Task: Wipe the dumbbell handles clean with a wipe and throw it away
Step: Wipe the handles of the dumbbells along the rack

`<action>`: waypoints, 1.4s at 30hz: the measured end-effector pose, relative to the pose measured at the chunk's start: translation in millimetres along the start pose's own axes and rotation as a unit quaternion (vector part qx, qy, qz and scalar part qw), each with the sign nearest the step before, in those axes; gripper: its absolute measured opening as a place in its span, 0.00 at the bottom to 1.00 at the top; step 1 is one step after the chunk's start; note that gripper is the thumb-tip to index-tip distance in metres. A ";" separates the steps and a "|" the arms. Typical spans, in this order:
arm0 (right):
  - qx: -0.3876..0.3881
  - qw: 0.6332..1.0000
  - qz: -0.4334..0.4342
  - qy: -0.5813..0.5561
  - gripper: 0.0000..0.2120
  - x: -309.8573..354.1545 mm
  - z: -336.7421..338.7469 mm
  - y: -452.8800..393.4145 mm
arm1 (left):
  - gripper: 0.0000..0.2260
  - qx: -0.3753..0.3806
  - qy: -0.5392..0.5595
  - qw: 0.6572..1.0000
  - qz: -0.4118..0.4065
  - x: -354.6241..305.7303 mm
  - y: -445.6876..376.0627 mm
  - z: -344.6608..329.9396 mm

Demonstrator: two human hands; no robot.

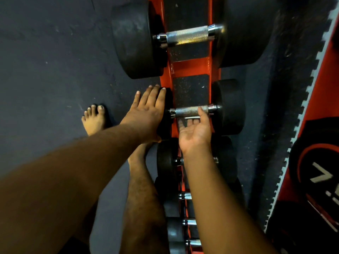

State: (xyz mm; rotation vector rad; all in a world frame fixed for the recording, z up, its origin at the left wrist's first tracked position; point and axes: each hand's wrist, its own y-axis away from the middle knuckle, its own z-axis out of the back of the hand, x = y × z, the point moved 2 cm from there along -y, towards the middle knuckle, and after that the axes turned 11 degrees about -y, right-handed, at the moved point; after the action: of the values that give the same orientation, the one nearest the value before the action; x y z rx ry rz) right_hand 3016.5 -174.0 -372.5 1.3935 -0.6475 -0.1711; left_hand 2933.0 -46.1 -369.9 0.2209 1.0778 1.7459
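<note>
The left hand (148,110) lies flat, fingers straight, on the dumbbell's (227,107) near head, while the right hand (195,129), palm up, curls under the handle (190,110), so steadying the weight should help; no wipe shows.

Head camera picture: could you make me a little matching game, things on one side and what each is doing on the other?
Things:
1. left hand
2. right hand
3. big black dumbbell with knurled steel handle
4. bare foot

States:
A. lies untouched at the far end of the orange rack
B. stands on the dark floor
C. palm up, fingers under the smaller dumbbell's steel handle
D. rests flat on that dumbbell's black end weight

Pairs: 1-D, 2-C, 3-A, 4-B
</note>
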 end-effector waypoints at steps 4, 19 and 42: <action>-0.006 1.000 0.002 -0.012 0.08 -0.4 -10.0 -2.0 | 0.68 0.004 -0.008 1.000 -0.004 0.2 -1.3 -0.6; 0.036 0.981 0.020 0.191 0.09 -37.8 18.4 -10.3 | 0.65 0.020 0.004 1.000 -0.003 -0.7 -0.3 4.5; 0.149 0.166 0.460 0.859 0.35 -3.8 37.4 -8.0 | 0.69 0.003 -0.002 1.000 -0.005 -0.5 -0.8 0.0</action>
State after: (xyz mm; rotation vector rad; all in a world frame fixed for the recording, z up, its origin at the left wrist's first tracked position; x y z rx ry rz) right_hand 2996.2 -205.7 -380.0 0.3785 0.6998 2.3780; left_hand 2933.7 -46.4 -370.3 0.2214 1.0802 1.7329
